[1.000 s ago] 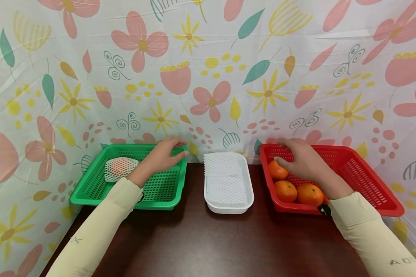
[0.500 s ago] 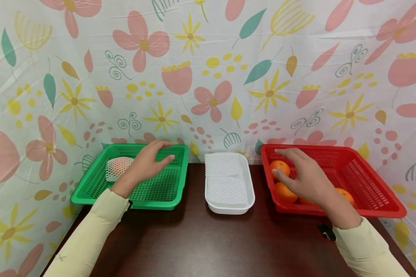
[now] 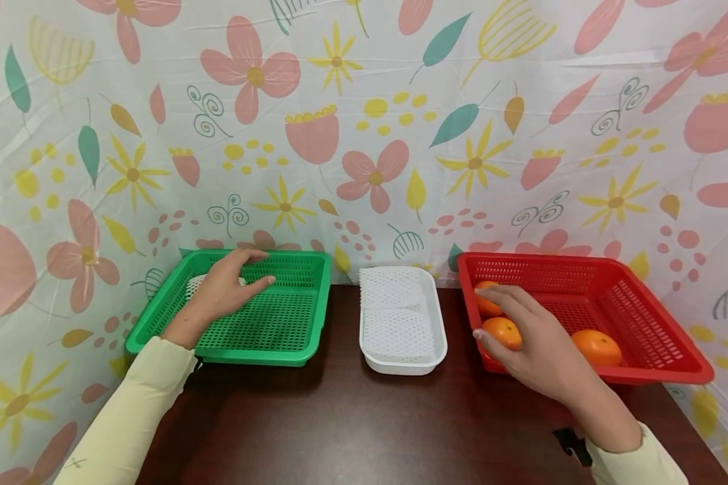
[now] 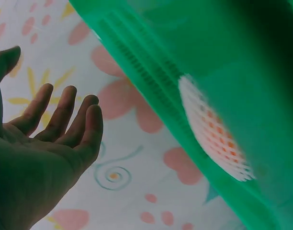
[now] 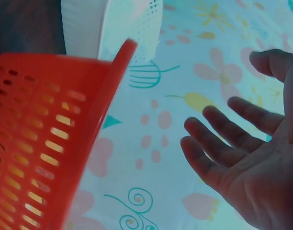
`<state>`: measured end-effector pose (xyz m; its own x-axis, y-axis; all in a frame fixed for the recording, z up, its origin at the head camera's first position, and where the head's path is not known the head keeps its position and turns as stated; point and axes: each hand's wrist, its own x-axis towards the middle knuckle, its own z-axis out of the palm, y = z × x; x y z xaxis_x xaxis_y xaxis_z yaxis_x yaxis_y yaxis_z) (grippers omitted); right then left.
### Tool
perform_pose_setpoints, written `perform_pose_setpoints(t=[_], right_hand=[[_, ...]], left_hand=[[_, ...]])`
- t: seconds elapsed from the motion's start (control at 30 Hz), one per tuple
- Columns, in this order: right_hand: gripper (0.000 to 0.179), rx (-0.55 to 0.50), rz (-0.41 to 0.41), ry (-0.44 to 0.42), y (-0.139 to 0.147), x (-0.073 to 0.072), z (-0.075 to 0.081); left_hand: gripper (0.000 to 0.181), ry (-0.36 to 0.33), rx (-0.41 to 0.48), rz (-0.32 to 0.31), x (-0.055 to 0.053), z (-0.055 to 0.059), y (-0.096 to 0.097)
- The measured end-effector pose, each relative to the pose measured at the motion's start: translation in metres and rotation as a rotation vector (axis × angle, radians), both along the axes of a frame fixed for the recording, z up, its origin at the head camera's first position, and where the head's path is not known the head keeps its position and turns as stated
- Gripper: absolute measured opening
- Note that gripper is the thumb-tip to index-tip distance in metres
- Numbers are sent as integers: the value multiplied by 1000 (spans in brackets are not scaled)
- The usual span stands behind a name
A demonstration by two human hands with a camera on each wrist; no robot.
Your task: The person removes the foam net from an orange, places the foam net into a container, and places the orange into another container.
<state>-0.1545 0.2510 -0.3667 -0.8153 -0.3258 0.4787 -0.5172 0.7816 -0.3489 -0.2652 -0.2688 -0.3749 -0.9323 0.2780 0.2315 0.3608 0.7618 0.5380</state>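
Note:
My left hand (image 3: 221, 289) hovers over the green basket (image 3: 321, 310), fingers loosely bent and holding nothing. It hides most of a white foam net sleeve (image 3: 194, 286) in that basket; the left wrist view shows the net-wrapped orange-coloured fruit (image 4: 216, 136) against the basket. On the other side, my right hand (image 3: 540, 343) is above the near left part of the red basket (image 3: 649, 337), its fingers relaxed and empty. Oranges lie around it: one at the back (image 3: 488, 298), an orange (image 3: 501, 331) beside the thumb, and another orange (image 3: 596, 347) to the right.
Between the baskets stands a white tray (image 3: 439, 337) with two white foam nets (image 3: 397, 316) lying flat in it. All three containers sit on a dark brown table (image 3: 352, 424). A flower-printed cloth (image 3: 376, 101) hangs close behind them.
My left hand has shifted left across the green basket, covering more of the net-wrapped fruit. My right hand has drawn back nearer the body, and the orange on the right now shows. Both stay empty.

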Motion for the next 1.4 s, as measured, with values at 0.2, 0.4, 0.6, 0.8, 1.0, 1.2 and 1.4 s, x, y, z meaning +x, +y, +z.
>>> perform_pose_setpoints(t=[0.2,0.4,0.6,0.8,1.0,1.2,1.4], right_hand=[[67,21,-5,11,-2,11,-10],[67,30,1,9,-5,17,-19],[68,22,-6,-6,-7,24,-24],[66,-8,21,-22,-8,28,-31],[65,-31,75,1,-9,32,-35],[67,-41,88,17,-9,34,-37],[68,-35,89,4,-10,36,-39]], left_hand=[[66,-40,-10,52,-7,-7,-21],[71,-137,39,87,-14,-16,-44],[69,-151,17,103,-20,-21,-58],[70,-186,-15,116,-21,-26,-68],[67,-184,-69,84,-19,-19,-71],[67,-187,-183,52,-28,-2,-71],[66,-254,-245,75,-39,6,-73]])
